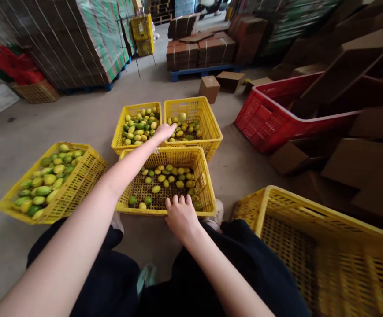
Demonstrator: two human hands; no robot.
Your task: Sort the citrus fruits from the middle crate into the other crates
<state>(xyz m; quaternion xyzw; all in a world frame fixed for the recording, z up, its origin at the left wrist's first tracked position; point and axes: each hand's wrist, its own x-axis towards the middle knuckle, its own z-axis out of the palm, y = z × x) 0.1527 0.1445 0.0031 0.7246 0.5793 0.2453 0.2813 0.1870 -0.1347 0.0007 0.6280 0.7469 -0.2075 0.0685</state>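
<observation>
My left hand (165, 131) reaches over the adjoining rims of two back yellow crates; its fingers are too blurred to read. Just past its fingertips, a pale yellow-green fruit (182, 116) shows over the back right crate (215, 127), which has a loose layer of fruit. The back left crate (116, 137) is well filled with green and yellow fruit. At the near rim of the front crate (207, 187), my right hand (181, 216) is open, palm down, fingers slightly apart, with no fruit visible in it. Scattered fruit (156, 189) lies on that crate's floor.
A tilted yellow crate (88, 176) full of fruit stands at left. At lower right is a large yellow crate (290, 246) without visible fruit. A red crate (264, 116) with cardboard (346, 70) stands at right. Behind are a small box (209, 87) and stacked cartons (198, 53).
</observation>
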